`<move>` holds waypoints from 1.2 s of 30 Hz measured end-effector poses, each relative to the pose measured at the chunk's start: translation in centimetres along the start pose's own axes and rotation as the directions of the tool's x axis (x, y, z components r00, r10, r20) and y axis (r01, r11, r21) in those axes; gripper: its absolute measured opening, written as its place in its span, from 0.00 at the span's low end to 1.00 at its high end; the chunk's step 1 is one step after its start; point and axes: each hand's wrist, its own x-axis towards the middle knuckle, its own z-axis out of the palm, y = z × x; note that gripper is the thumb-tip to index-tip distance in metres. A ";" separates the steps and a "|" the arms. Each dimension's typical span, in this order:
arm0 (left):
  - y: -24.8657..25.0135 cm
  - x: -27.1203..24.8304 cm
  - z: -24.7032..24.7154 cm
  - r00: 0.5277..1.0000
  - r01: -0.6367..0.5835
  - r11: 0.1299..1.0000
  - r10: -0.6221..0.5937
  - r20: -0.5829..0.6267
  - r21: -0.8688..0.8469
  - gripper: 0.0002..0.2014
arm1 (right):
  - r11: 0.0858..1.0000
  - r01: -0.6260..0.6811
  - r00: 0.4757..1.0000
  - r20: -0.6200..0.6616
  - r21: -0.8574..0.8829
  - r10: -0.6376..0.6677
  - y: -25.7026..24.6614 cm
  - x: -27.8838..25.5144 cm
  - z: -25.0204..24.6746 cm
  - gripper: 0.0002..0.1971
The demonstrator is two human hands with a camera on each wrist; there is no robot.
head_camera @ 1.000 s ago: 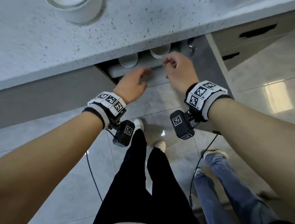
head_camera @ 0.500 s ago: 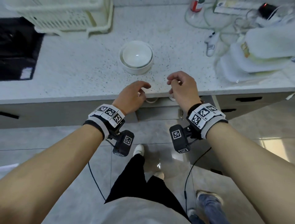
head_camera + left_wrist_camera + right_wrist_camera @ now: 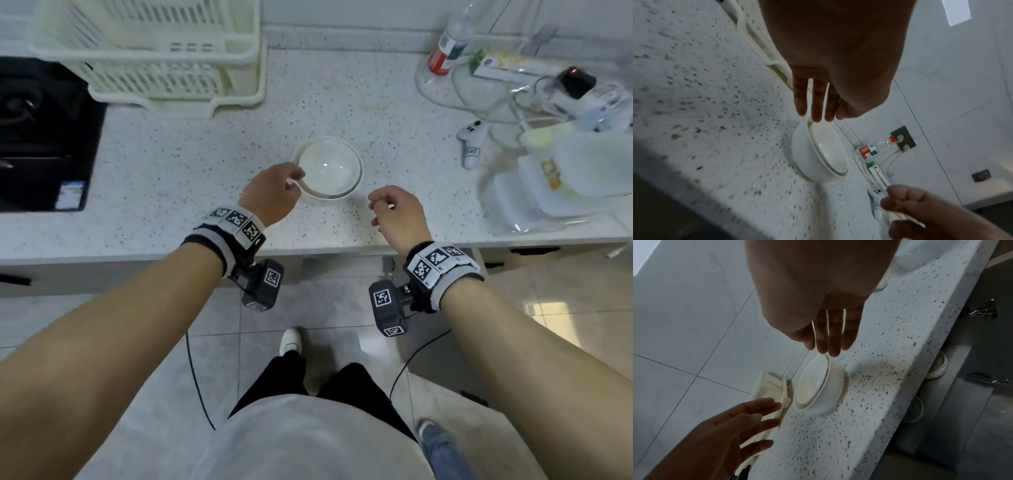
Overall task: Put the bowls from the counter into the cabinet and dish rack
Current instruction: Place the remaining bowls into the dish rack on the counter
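Observation:
Two white bowls sit nested, the smaller inside the larger, on the speckled counter. My left hand reaches to their left rim with straight fingers; whether it touches is unclear. It shows open in the right wrist view. My right hand hovers right of the bowls, apart from them, fingers loosely curled and holding nothing. The cream dish rack stands at the back left. Under the counter edge, more white bowls sit in the open cabinet.
A black stove lies at the left. At the right are a bottle, a white controller, cables and bagged white containers. Another person's jeans leg is on the floor beside me.
Both hands have risen from the cabinet below the counter edge to above the counter. The left hand now reaches the nested bowls. My view has tilted up.

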 end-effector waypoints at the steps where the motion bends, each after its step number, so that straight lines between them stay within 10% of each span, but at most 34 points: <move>1: -0.1 1.1 -0.5 1.000 0.018 1.000 -0.018 -0.006 0.003 0.17 | 1.000 -0.009 1.000 0.004 -0.017 0.009 -0.3 0.6 0.3 0.11; 14: 0.8 11.9 0.8 0.985 0.068 0.904 -0.127 0.114 0.421 0.13 | 0.948 0.086 0.979 0.204 -0.306 -0.023 -3.1 11.7 2.4 0.27; 22: 3.4 14.3 2.5 0.959 0.082 0.762 -0.235 0.157 0.642 0.06 | 0.955 0.210 0.911 0.395 -0.207 -0.115 -2.3 16.8 3.4 0.18; 36: 1.1 14.6 -0.5 0.978 0.082 0.894 -0.157 0.136 0.441 0.09 | 0.999 0.025 0.969 0.246 0.046 -0.036 -3.4 19.1 2.9 0.17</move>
